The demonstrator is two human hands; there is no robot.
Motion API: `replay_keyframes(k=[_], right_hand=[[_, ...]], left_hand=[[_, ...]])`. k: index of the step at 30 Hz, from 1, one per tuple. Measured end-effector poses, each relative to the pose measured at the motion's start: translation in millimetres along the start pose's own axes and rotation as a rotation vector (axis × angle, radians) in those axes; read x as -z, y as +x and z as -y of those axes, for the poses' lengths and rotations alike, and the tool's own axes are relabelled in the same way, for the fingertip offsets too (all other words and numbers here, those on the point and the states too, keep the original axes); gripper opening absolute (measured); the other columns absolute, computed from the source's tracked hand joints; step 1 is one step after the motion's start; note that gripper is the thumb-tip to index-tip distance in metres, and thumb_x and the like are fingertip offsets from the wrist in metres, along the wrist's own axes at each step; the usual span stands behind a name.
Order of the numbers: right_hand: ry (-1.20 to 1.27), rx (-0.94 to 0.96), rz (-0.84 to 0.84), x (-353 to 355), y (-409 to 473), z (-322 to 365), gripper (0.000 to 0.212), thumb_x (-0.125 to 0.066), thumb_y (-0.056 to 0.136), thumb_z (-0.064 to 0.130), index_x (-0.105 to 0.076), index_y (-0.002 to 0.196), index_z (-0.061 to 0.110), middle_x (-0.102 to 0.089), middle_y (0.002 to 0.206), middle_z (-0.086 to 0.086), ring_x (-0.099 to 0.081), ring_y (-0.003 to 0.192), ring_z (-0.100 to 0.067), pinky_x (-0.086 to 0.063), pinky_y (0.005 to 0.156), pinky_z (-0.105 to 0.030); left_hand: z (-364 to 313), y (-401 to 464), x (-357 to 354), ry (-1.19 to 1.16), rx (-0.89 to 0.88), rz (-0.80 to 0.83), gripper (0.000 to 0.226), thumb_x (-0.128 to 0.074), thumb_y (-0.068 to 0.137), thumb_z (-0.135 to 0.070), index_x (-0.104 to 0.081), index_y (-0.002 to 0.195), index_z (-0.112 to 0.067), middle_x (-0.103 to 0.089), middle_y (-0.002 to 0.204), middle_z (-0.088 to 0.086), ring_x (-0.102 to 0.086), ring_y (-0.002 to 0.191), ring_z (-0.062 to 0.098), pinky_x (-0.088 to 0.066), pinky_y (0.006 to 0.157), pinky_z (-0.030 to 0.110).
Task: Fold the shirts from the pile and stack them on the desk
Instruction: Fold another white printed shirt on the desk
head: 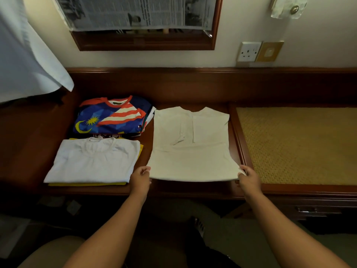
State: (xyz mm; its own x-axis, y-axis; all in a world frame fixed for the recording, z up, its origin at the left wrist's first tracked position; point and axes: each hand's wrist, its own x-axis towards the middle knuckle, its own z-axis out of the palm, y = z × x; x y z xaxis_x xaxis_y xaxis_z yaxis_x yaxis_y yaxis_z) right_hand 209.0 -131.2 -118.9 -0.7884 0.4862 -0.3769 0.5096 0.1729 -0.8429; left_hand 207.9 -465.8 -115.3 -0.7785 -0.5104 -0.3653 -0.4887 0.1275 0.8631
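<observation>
Item in hand: cream shirt (190, 146), lying back-up on the dark wooden bench (193, 89), collar toward the wall, both sleeves already turned in over the middle, its near hem at the bench's front edge. The left hand (140, 177) is pinching the hem's left corner and the right hand (249, 176) is pinching the right corner, fingers curled round the cloth; the hem is lifting slightly off the wood between them. Step, as I am judging it: the lengthwise fold, bottom half about to go up over the top. The next move is calling for both corners to rise together and travel toward the collar, kept level so the tucked sleeves are not sliding out, then a flattening press. Finished goods: white shirt (92, 161), folded, sitting on a yellow shirt (87, 184) just left of the cream one. Behind that, a flag-print shirt (110, 116) is topping another stack, whether folded or still waiting I cannot tell. Also present: woven mat (301, 144) set into the bench at right, wall socket (249, 51), framed newspaper (139, 12), pale cloth (25, 60) hanging at left.
</observation>
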Motion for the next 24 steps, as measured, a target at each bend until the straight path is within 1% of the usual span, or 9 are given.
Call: replay_keyframes(k=[2, 4, 7, 9, 12, 16, 18, 21, 24], right_hand=[[0.027, 0.000, 0.006, 1.6, 1.7, 7.7, 0.032, -0.048, 0.093, 0.000, -0.062, 0.121, 0.006, -0.063, 0.112, -0.015, -0.061, 0.081, -0.022, -0.049, 0.057, -0.028], [0.045, 0.005, 0.009, 1.9, 5.3, 16.4, 0.023, -0.048, 0.093, 0.001, -0.067, 0.106, 0.006, -0.065, 0.100, -0.017, -0.059, 0.071, -0.021, -0.051, 0.058, -0.029], [0.094, 0.016, 0.015, 1.0, 15.3, 28.5, 0.022, -0.047, 0.091, -0.002, -0.066, 0.088, 0.009, -0.063, 0.087, -0.017, -0.057, 0.061, -0.020, -0.048, 0.055, -0.030], [0.132, 0.018, 0.008, 0.5, 25.6, 35.6, 0.026, -0.046, 0.091, -0.001, -0.066, 0.082, 0.012, -0.063, 0.084, -0.016, -0.057, 0.058, -0.021, -0.047, 0.054, -0.030], [0.189, -0.001, 0.038, 0.4, 42.8, 47.0, 0.028, -0.042, 0.090, -0.003, -0.067, 0.086, 0.010, -0.063, 0.082, -0.014, -0.057, 0.059, -0.022, -0.048, 0.051, -0.027], [0.189, -0.015, 0.127, 0.3, 63.7, 59.9, 0.035, -0.038, 0.086, -0.014, -0.065, 0.093, 0.008, -0.064, 0.082, -0.016, -0.058, 0.062, -0.020, -0.050, 0.052, -0.023], [0.183, -0.004, 0.176, 1.8, 71.8, 63.2, 0.029, -0.043, 0.089, -0.012, -0.065, 0.095, 0.006, -0.063, 0.080, -0.016, -0.057, 0.063, -0.020, -0.050, 0.055, -0.026], [0.134, 0.041, 0.243, 4.9, 85.9, 68.8, 0.017, -0.052, 0.091, -0.004, -0.066, 0.094, 0.005, -0.061, 0.075, -0.014, -0.054, 0.062, -0.020, -0.045, 0.054, -0.028], [0.091, 0.076, 0.262, 5.3, 100.8, 75.7, 0.014, -0.053, 0.092, -0.003, -0.066, 0.094, 0.005, -0.055, 0.068, -0.011, -0.045, 0.056, -0.018, -0.039, 0.046, -0.022]], left_hand=[[-6.9, 0.8, 2.6, -0.041, -0.001, -0.002, 0.016, -0.050, 0.096, -0.006, -0.066, 0.097, -0.011, -0.062, 0.107, 0.004, -0.056, 0.069, 0.016, -0.053, 0.065, 0.029], [-13.4, 4.5, 4.1, -0.077, 0.009, -0.004, 0.019, -0.048, 0.096, -0.004, -0.067, 0.097, -0.009, -0.063, 0.107, 0.005, -0.057, 0.066, 0.014, -0.056, 0.070, 0.033], [-21.3, 14.1, 4.4, -0.110, 0.046, 0.007, 0.029, -0.040, 0.094, 0.001, -0.068, 0.097, -0.009, -0.062, 0.106, 0.007, -0.060, 0.065, 0.019, -0.053, 0.059, 0.024], [-27.2, 21.8, 4.1, -0.141, 0.067, 0.033, 0.033, -0.038, 0.092, 0.006, -0.067, 0.098, -0.008, -0.062, 0.108, 0.011, -0.061, 0.070, 0.019, -0.053, 0.059, 0.024], [-36.1, 36.3, 2.1, -0.113, 0.047, 0.064, 0.031, -0.042, 0.093, 0.007, -0.067, 0.100, -0.011, -0.064, 0.110, 0.009, -0.063, 0.073, 0.018, -0.052, 0.059, 0.020], [-53.1, 53.2, -4.0, -0.018, -0.038, 0.093, 0.021, -0.050, 0.097, -0.005, -0.065, 0.103, -0.019, -0.065, 0.108, 0.010, -0.064, 0.078, 0.020, -0.054, 0.070, 0.024], [-62.6, 58.9, -9.0, 0.083, -0.087, 0.085, 0.019, -0.050, 0.098, -0.009, -0.063, 0.106, -0.021, -0.065, 0.108, 0.012, -0.063, 0.086, 0.023, -0.054, 0.073, 0.026], [-75.0, 67.0, -18.6, 0.191, -0.147, 0.049, 0.021, -0.050, 0.097, -0.009, -0.061, 0.115, -0.013, -0.060, 0.115, 0.012, -0.057, 0.106, 0.029, -0.049, 0.083, 0.030], [-84.2, 76.1, -25.8, 0.250, -0.183, 0.017, 0.024, -0.050, 0.097, -0.006, -0.060, 0.118, -0.005, -0.055, 0.118, 0.011, -0.051, 0.106, 0.023, -0.042, 0.085, 0.027]])
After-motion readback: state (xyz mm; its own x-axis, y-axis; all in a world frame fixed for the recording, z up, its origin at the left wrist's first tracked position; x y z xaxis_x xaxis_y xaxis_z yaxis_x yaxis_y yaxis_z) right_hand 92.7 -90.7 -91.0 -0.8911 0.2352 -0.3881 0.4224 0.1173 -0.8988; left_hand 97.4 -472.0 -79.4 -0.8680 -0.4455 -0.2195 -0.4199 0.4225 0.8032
